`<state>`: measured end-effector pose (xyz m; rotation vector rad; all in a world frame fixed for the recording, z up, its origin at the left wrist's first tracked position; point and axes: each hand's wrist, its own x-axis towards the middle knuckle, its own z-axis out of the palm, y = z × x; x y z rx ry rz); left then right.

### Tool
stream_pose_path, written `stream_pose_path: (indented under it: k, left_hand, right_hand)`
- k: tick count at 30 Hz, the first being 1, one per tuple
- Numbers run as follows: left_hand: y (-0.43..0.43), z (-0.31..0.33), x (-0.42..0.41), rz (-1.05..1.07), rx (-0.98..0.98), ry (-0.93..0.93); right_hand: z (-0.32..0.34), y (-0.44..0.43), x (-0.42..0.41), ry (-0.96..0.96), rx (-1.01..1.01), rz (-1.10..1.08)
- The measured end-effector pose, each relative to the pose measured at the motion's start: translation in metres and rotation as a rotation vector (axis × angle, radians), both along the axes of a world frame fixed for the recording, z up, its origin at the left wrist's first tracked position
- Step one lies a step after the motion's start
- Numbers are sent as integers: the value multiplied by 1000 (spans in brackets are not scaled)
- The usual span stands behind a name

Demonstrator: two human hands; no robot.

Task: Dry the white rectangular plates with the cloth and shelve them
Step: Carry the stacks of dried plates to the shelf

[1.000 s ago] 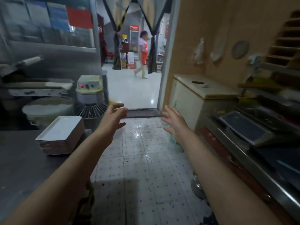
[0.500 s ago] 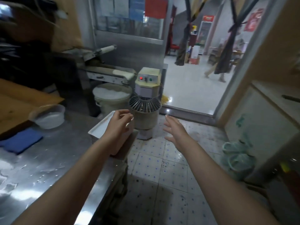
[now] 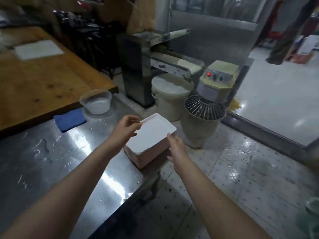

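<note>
1. A folded blue cloth lies on the wet steel table.
2. The left hand, fingers curled, pinches the top plate by its left rim.
3. The stack of white rectangular plates sits at the table's right edge.
4. The right hand, fingers nearly straight, touches the stack's right side.
5. A dough mixer stands on the floor.

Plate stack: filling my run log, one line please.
left hand: pinches top plate | right hand: beside stack | blue cloth: on counter
</note>
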<state>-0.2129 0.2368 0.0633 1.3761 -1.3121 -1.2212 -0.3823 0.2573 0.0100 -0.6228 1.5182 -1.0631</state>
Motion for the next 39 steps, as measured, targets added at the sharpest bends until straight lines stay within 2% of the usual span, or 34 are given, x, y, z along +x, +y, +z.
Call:
stream_pose_path:
  k: [8, 14, 18, 24, 30, 39]
  left_hand:
    - [-48, -27, 19, 24, -30, -164]
    - [-97, -46, 39, -101, 55, -180]
    - [-123, -64, 44, -289, 192, -212]
    - [-152, -90, 52, -643, 375, -148]
    - [-164, -111, 56, -717, 502, 45]
    - [-173, -140, 47, -748, 607, 242]
  right_hand:
    - [-31, -20, 12, -49, 78, -27]
    - [-59, -40, 26, -6, 155, -125]
    - [-75, -50, 43, -64, 177, -228]
    - [-91, -50, 73, -167, 138, -434]
    - [-102, -52, 89, -363, 102, -594]
    - [-107, -54, 90, -446, 137, -519]
